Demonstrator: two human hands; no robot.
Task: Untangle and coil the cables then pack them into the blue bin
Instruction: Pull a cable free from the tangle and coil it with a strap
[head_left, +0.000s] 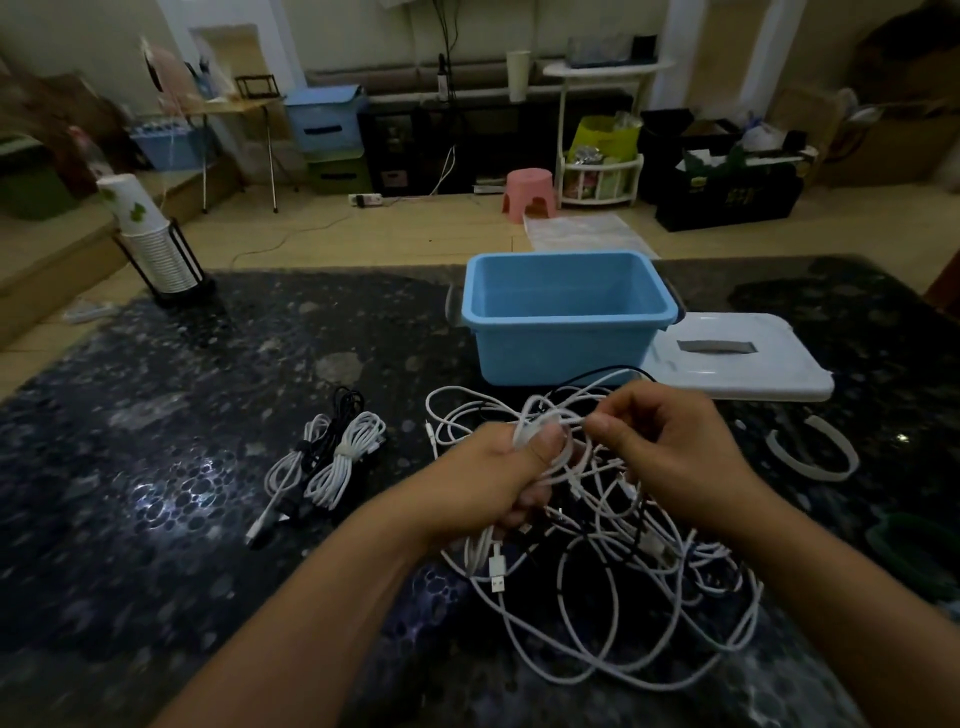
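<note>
Our left hand (511, 470) has its fingers (532, 499) curled tight round a gathered bunch of white loops, thumb pressed on top. Our right hand (670, 441) pinches a single white strand just beside that bunch, fingers bent in close. Below and around both hands spreads the tangled cables (623, 587), white with a few black strands, heaped toward the near edge of the tabletop (156, 415); a USB plug (497, 570) dangles under our left wrist. We judge the trick here is to feed one strand at a time, keep the held loops even, and pull slack gently so no knot tightens. To the left lie three coiled bundles (322, 462), already tied. The blue bin (566, 317) waits open near the far edge, holding nothing we can see, its white lid (737, 358) flat beside it.
</note>
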